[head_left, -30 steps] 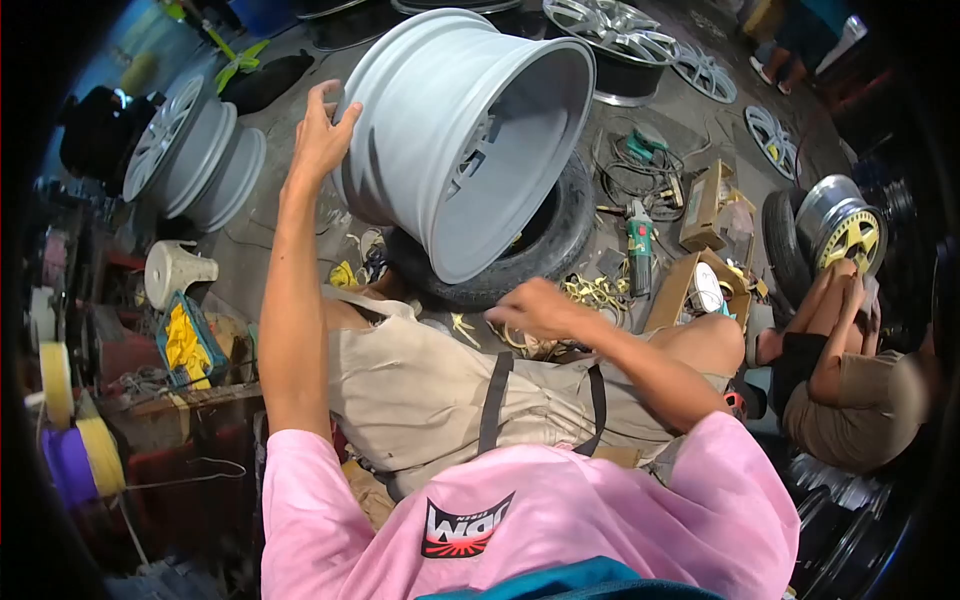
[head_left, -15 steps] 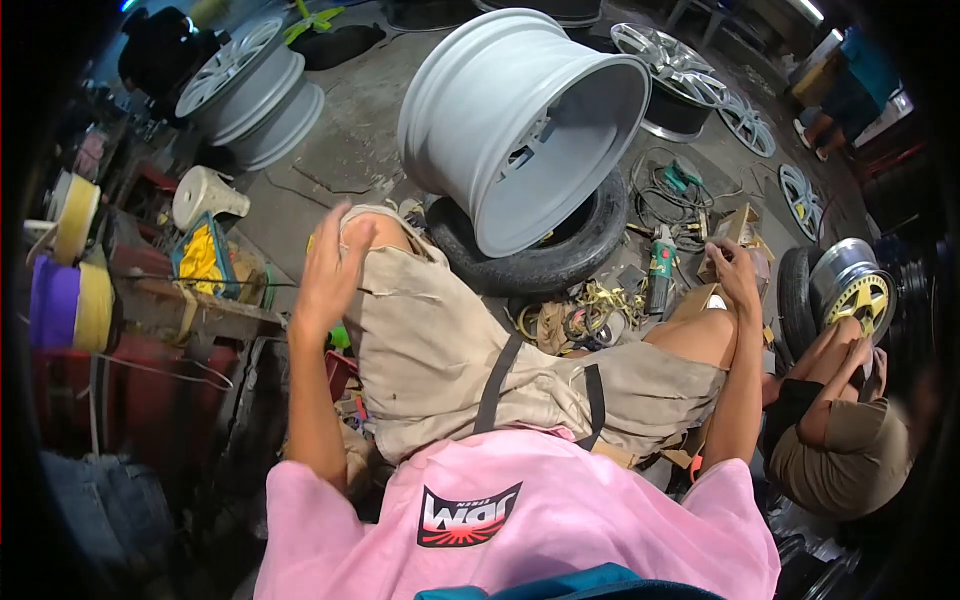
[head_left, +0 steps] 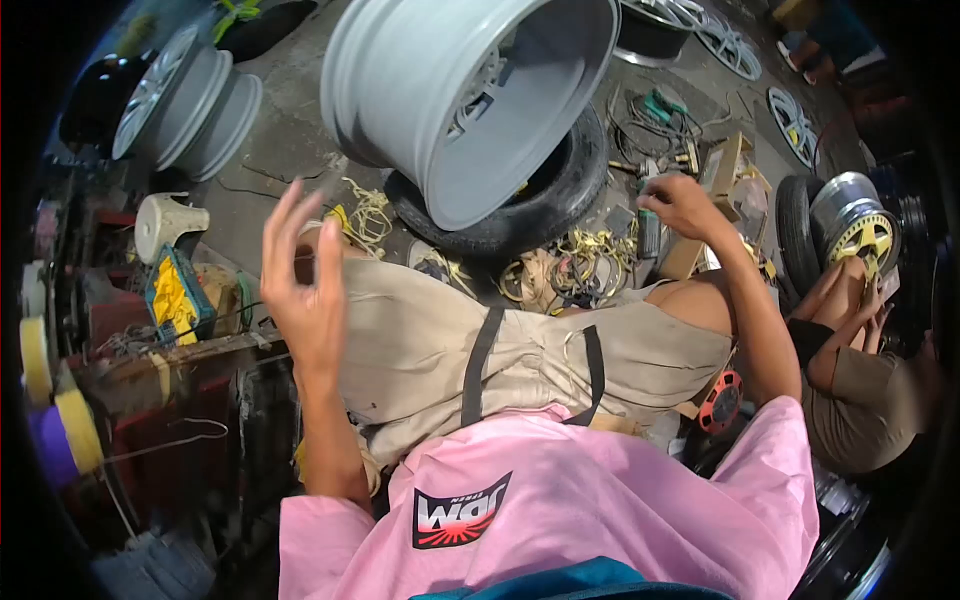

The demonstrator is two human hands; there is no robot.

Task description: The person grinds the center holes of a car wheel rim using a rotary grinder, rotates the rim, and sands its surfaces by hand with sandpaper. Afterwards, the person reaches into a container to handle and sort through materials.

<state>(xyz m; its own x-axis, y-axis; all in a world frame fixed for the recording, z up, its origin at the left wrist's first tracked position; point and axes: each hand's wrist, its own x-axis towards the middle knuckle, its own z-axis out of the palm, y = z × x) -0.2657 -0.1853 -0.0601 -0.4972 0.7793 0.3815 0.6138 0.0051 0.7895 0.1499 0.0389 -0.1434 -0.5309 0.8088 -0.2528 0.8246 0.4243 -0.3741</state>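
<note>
A large grey wheel rim (head_left: 400, 90) leans on a black tire (head_left: 520, 215) in front of my knees. My left hand (head_left: 305, 285) is raised above my left knee, its fingers spread, touching nothing. On the right, the fingers of my right hand (head_left: 685, 205) curl over the green body of an angle grinder (head_left: 649, 232), hiding much of it. Yellow cords (head_left: 590, 265) and a crumpled tan cloth (head_left: 537, 280) lie between my legs.
Stacked rims (head_left: 215, 110) stand at the left, near a white stool (head_left: 168, 225) and a teal basket (head_left: 180, 300) with yellow material. Cardboard boxes (head_left: 725, 170) are on the right. A co-worker (head_left: 860, 400) crouches at far right beside a yellow-centred rim (head_left: 865, 240).
My left hand has left the grey rim and drawn back toward my knee. My right hand has moved right, onto the angle grinder. The view has shifted.
</note>
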